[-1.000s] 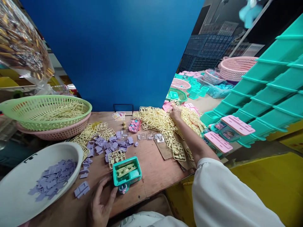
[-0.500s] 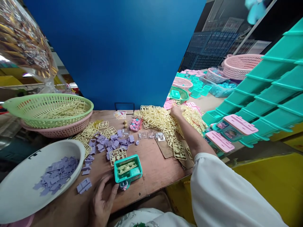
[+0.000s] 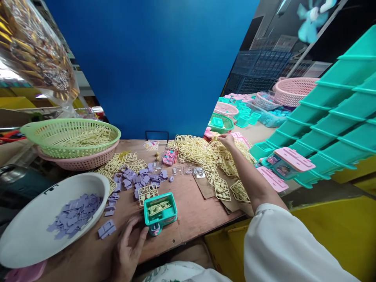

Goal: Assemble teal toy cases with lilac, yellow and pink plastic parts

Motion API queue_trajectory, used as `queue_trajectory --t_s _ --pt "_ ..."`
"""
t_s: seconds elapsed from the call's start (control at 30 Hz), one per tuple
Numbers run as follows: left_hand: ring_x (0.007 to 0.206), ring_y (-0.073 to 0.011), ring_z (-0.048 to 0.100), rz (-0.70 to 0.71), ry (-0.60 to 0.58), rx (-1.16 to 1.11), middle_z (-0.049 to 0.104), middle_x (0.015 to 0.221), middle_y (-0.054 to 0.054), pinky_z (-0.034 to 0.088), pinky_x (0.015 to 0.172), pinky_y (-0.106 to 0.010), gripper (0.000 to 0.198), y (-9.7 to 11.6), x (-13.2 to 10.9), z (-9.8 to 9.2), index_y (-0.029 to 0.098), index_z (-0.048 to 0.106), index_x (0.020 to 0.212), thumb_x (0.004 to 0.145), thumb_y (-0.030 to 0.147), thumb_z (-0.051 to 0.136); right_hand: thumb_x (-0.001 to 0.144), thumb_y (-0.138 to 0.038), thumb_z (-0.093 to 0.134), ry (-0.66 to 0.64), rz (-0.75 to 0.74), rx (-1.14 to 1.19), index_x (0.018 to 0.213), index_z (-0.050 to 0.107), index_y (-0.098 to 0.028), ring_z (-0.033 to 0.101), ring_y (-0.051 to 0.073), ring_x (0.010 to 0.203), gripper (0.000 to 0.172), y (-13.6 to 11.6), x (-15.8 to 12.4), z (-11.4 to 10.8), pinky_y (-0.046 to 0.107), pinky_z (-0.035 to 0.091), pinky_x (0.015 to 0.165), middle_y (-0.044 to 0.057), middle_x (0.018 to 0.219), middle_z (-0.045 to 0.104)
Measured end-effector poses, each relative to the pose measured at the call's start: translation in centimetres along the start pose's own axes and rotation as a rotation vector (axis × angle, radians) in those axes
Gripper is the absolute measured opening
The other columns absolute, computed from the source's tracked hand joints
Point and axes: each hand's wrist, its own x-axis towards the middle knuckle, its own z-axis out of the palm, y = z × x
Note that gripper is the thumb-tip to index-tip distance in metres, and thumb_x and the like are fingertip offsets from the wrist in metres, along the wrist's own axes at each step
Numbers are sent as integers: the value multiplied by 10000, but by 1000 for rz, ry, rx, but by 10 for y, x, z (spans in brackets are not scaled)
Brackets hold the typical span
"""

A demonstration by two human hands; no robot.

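Observation:
A teal toy truck body point(image 3: 161, 231) sits on the table, open side up, with cream plastic parts and a teal block inside. Beside its near left corner rests my left hand point(image 3: 129, 246), thumb and fingers apart, the thumb tip close to or touching the truck. My right hand point(image 3: 227, 141) reaches far over the heap of cream part frames point(image 3: 196, 150), its fingertips pinched together low by the pink pieces point(image 3: 210, 133). What the pinch holds, if anything, is too small to make out. Single cream frames point(image 3: 222, 189) lie nearer, on cardboard.
Left are a white basin point(image 3: 26, 227) of purple pieces, loose purple parts point(image 3: 141, 180) and a green basket point(image 3: 70, 149) stacked on a pink one. Stacked teal trays point(image 3: 331, 121) and pink-topped toy trucks point(image 3: 290, 164) stand right. A blue panel point(image 3: 158, 70) rises behind.
My right hand has shifted slightly right over the cream heap, its forearm swinging right too. The whole view has tilted a little. My left hand stays beside the truck.

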Motion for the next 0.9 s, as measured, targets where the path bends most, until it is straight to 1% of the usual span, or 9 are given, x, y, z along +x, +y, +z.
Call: queue_trajectory --t_s 0.17,0.27,0.3,0.33,0.43,0.6,0.67,0.73,0.9 --pt "1031 -278 798 19 -4 -18 820 1102 -86 673 908 -363 411 -1 5 0 224 750 1114 939 588 672 919 -321 747 16 35 132 748 688 -113 586 148 658 276 -21 -14 -31 330 481 647 55 683 659" --pt "977 -275 802 41 22 -28 821 1059 -90 676 872 -370 399 11 10 -3 212 749 1088 936 575 683 829 -306 774 -38 20 216 744 696 -141 570 150 636 202 -40 -33 -37 333 440 608 61 684 681" --pt "989 -268 798 48 -13 -49 817 1062 -88 670 894 -373 369 17 11 -5 213 747 1096 950 545 681 805 -309 782 -79 3 256 767 707 -153 584 152 648 177 -47 -43 -36 327 445 609 60 722 701" --pt "1003 -260 793 58 -52 -75 812 1066 -86 662 915 -375 342 23 12 -6 213 743 1110 959 515 682 787 -319 790 -130 -25 305 788 718 -166 602 153 670 169 -55 -56 -32 322 459 619 56 765 718" --pt "1052 -245 776 49 -19 -152 786 1125 -103 647 949 -383 292 39 11 -11 204 726 1117 981 457 675 749 -375 844 -336 -220 530 809 746 -202 647 165 748 208 -83 -110 -12 325 509 696 41 829 736" --pt "1294 -263 686 83 70 -241 719 1299 -136 575 1115 -448 230 69 22 -20 205 691 1143 996 380 671 848 -527 820 -702 -453 495 823 774 -241 679 216 858 291 -134 -226 18 381 529 824 42 877 754" --pt "1322 -263 666 91 -1 -260 695 1342 -133 568 1123 -434 243 81 35 -22 216 692 1155 963 361 715 916 -552 759 -741 -609 426 833 782 -240 666 234 878 323 -145 -258 28 400 507 845 58 876 747" --pt "1306 -263 674 84 -109 -270 681 1374 -131 579 1097 -412 286 90 51 -23 218 692 1182 923 325 749 970 -533 703 -728 -716 337 846 787 -232 649 244 889 337 -149 -276 36 399 489 838 75 879 736" --pt "1153 -262 733 86 -376 -144 761 1242 -80 595 1016 -388 422 94 86 -21 211 719 1189 782 207 827 1008 -482 660 -717 -744 254 878 782 -215 653 240 877 321 -146 -279 41 373 484 795 79 895 723"
